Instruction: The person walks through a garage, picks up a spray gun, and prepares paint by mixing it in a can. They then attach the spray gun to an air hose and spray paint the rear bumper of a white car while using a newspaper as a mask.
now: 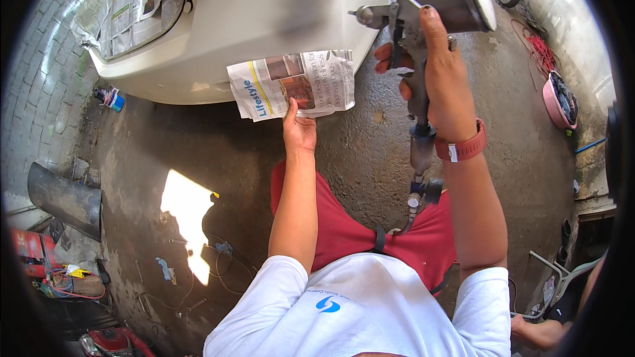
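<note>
My left hand [301, 133] pinches the lower edge of a folded newspaper sheet [270, 92], thumb on its front. That sheet hangs in front of the lower edge of a cream-white car body panel [251, 20], which bears a blurred dark grey patch [314, 3]. Raised on the right, my right hand [451, 89] is wrapped around the grip of a metal spray gun [413, 38]. Its grey cup [443, 3] tilts to the right, and its nozzle points left toward the panel. Below the grip, a fitting with a gauge [431, 192] joins a hose.
More newspaper [135, 10] covers part of the car at upper left. A small blue can [115, 101] stands beneath it. Around the floor lie a black curved panel [65, 198], a pink basin [554, 102] and red hose [541, 53]. Another person's limb [546, 332] shows at lower right.
</note>
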`<state>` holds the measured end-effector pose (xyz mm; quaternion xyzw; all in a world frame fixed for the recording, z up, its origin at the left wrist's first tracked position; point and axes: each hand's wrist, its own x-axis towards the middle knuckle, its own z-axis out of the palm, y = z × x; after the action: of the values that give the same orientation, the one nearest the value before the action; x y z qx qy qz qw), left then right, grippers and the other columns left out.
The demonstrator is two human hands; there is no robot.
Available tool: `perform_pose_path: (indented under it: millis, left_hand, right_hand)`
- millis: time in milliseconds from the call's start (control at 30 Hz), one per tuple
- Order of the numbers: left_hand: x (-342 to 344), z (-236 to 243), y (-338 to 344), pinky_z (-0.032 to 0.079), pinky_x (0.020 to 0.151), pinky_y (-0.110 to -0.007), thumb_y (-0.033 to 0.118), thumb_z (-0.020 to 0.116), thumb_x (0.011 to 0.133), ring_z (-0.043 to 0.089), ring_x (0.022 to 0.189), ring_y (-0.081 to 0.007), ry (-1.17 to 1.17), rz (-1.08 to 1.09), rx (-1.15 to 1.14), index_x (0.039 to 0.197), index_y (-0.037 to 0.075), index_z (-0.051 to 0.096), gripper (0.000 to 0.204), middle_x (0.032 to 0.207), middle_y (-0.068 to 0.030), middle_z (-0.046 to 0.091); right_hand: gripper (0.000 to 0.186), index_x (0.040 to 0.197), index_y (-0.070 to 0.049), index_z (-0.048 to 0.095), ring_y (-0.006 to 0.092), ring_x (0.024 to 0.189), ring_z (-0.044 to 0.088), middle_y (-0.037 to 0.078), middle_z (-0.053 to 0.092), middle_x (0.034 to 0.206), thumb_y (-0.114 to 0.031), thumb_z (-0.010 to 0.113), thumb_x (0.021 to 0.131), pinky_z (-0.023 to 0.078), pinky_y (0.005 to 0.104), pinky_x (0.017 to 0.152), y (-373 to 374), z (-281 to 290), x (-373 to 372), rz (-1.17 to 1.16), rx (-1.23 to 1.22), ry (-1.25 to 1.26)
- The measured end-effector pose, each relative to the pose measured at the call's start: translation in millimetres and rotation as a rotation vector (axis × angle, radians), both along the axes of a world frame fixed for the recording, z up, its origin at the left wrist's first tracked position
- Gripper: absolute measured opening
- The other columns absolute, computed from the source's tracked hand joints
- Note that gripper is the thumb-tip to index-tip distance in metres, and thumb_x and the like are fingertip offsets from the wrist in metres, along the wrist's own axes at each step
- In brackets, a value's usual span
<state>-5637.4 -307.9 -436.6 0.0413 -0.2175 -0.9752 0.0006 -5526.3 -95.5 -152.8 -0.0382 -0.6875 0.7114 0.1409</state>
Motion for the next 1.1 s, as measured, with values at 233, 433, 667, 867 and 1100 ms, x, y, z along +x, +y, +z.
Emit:
perform_pose_path:
  millis: [233,433,667,867,1100]
  left_hand:
    - [2.6,4.3,0.9,0.050,0.109,-0.046,0.023,0.075,0.101,0.067,0.113,-0.0237,0.005,0.006,-0.003,0.101,0.004,0.072,0.019,0.109,-0.0057,0.074]
    - [-0.9,-3.6,-1.3,0.050,0.109,-0.046,0.023,0.075,0.101,0.068,0.114,-0.0234,0.041,-0.033,-0.002,0.101,0.004,0.072,0.019,0.110,-0.0059,0.074]
    - [-5.1,-9.4,-2.5,0.052,0.107,-0.041,0.023,0.073,0.103,0.069,0.113,-0.0201,0.011,-0.032,-0.030,0.109,0.007,0.072,0.017,0.108,-0.0044,0.075]
    - [-3.0,-10.5,-3.6,0.051,0.109,-0.043,0.023,0.071,0.104,0.068,0.118,-0.0230,0.038,-0.034,0.004,0.103,0.006,0.072,0.017,0.114,-0.0061,0.074]
    - [-3.8,-14.3,-5.4,0.050,0.110,-0.045,0.024,0.071,0.104,0.067,0.118,-0.0237,0.047,-0.036,-0.007,0.109,0.006,0.071,0.018,0.117,-0.0068,0.074]
  right_hand:
    - [0.062,0.118,-0.007,0.072,0.0139,0.078,0.074,0.008,0.077,0.088,-0.062,0.046,0.109,0.045,0.0261,0.048,11.5,-7.5,2.6,-0.140,-0.048,0.012]
    - [0.062,0.124,-0.005,0.069,0.0173,0.084,0.077,0.011,0.077,0.090,-0.060,0.044,0.110,0.046,0.0244,0.048,-1.3,-23.6,11.9,-0.071,-0.016,-0.017]
    - [0.062,0.116,-0.004,0.074,0.0082,0.068,0.068,0.005,0.076,0.085,-0.058,0.042,0.113,0.047,0.0231,0.047,-32.8,-33.4,12.7,0.066,0.010,-0.019]
    - [0.068,0.103,0.001,0.075,0.0083,0.059,0.063,0.006,0.074,0.080,-0.056,0.039,0.114,0.047,0.0250,0.046,-46.2,-42.4,13.3,0.139,0.115,-0.065]
    - [0.064,0.106,-0.001,0.075,0.0095,0.061,0.065,0.006,0.075,0.082,-0.054,0.040,0.114,0.047,0.0252,0.047,-34.2,-60.0,12.0,0.050,0.054,-0.094]
